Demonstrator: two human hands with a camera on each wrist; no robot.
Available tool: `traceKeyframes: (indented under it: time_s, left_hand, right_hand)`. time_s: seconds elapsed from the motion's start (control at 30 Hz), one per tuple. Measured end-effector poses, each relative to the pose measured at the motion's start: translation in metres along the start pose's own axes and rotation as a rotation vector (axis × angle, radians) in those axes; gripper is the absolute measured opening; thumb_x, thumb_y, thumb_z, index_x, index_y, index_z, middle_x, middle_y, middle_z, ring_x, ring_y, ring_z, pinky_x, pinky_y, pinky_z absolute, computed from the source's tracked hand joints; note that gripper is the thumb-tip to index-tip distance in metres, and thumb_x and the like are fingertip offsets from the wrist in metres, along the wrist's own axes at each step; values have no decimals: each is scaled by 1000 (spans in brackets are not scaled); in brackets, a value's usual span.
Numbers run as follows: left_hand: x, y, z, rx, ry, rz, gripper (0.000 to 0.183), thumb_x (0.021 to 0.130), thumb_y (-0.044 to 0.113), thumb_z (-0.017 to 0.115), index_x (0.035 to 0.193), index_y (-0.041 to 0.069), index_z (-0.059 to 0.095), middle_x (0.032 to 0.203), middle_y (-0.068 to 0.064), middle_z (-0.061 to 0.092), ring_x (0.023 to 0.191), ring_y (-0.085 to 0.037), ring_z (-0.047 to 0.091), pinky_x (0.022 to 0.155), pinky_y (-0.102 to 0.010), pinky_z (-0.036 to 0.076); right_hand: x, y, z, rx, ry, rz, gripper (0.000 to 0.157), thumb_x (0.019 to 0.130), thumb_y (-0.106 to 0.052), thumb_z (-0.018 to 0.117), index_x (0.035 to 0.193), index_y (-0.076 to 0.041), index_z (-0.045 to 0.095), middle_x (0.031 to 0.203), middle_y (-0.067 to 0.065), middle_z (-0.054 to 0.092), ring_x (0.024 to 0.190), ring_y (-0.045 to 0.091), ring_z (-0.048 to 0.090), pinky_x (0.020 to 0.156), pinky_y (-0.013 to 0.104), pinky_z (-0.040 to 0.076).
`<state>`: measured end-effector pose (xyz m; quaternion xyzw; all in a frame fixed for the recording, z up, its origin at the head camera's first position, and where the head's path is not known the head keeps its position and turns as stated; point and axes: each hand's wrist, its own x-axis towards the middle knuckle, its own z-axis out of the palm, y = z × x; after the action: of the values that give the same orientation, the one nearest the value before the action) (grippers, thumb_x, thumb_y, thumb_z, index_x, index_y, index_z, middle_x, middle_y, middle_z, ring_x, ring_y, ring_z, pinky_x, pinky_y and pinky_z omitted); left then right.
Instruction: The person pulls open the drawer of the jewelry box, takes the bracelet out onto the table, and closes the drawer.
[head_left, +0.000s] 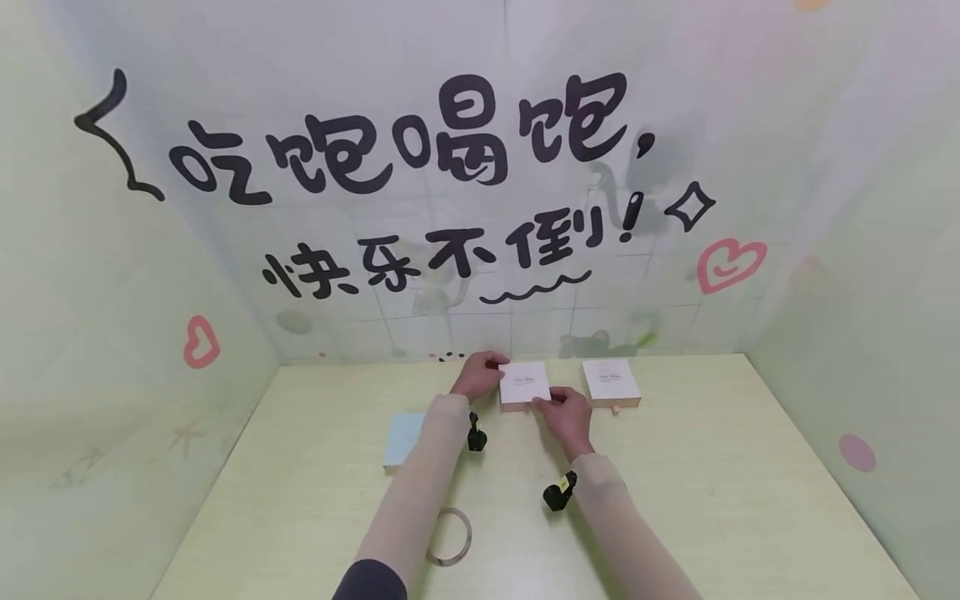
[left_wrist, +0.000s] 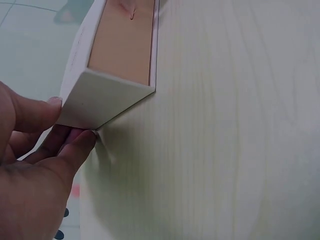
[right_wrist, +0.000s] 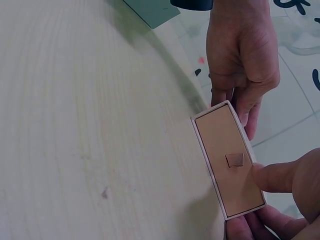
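Observation:
A white drawer-style box [head_left: 525, 382] with thin print on its lid stands at the back middle of the table, between both hands. My left hand [head_left: 481, 377] holds its left end at the rear corner, thumb and fingertips on the edge in the left wrist view. Across from it, my right hand [head_left: 567, 419] grips the right end. In the right wrist view its thumb [right_wrist: 275, 177] lies against the tan drawer front [right_wrist: 215, 135], beside a small ribbon tab [right_wrist: 235, 160]; other fingers curl around the end.
A similar white box [head_left: 611, 379] with a ribbon tab stands to the right. Left of the hands, a light blue box [head_left: 402, 437] is partly hidden by the left forearm. A tape-like ring [head_left: 467, 546] lies near the front. The lettered wall [head_left: 465, 325] rises behind the table.

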<state>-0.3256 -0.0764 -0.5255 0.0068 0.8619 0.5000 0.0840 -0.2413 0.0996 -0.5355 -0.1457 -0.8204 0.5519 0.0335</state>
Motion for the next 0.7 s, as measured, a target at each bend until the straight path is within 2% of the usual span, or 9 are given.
traceKeyframes:
  time_s: [0.27, 0.53, 0.7]
  left_hand:
    - [2, -5, 1, -6, 11, -8, 28, 90, -1, 63, 115, 6, 72, 122, -14, 67, 108, -27, 60, 100, -42, 51]
    - [-12, 1, 3, 11, 45, -28, 29, 88, -4, 63, 115, 3, 70, 118, -15, 66, 105, -27, 59, 95, -41, 52]
    - [-21, 1, 3, 7, 87, -48, 28, 88, -5, 64, 115, 2, 69, 116, -16, 65, 103, -27, 58, 93, -40, 51]
  right_hand:
    - [2, 2, -4, 24, -52, 36, 42, 90, -19, 78, 123, 4, 68, 121, 23, 69, 107, 32, 65, 86, 37, 56]
    - [6, 4, -8, 26, -94, 27, 42, 89, -16, 78, 125, 2, 67, 123, 23, 67, 108, 31, 64, 85, 33, 55]
    - [10, 6, -10, 18, -117, -3, 41, 89, -14, 78, 125, 2, 68, 122, 22, 68, 107, 30, 63, 79, 27, 53]
